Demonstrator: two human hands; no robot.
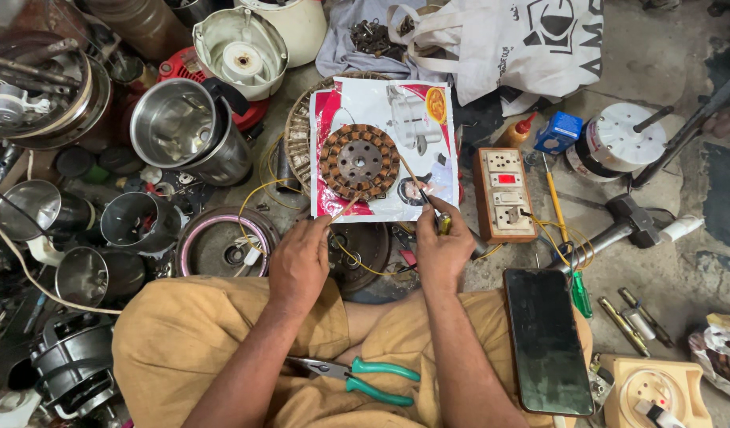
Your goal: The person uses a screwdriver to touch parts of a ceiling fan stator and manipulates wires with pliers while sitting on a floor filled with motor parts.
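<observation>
The stator (358, 161) is a flat round ring of copper-brown windings around a dark grey centre plate with small holes. It lies on a glossy printed sheet (385, 111), towards the sheet's left half, and the sheet rests on a round wire grille (298, 131) on the floor. The left hand (300, 261) is below the sheet's lower edge, fingers closed on a thin wooden stick (347, 205) whose tip reaches the stator's lower rim. The right hand (442, 247) is beside it, fingers closed narrowly on a slim probe (414, 181) that slants up to the stator's right rim. A yellow wire (350, 257) runs under both hands. A switch board (503, 194) stands just right of the sheet. A phone (547, 341) rests on the right knee, and green-handled pliers (357, 376) lie in the lap. Steel jars (192, 131) are grouped at the left, with a dark round disc (363, 246) between the hands and the sheet's lower edge.
</observation>
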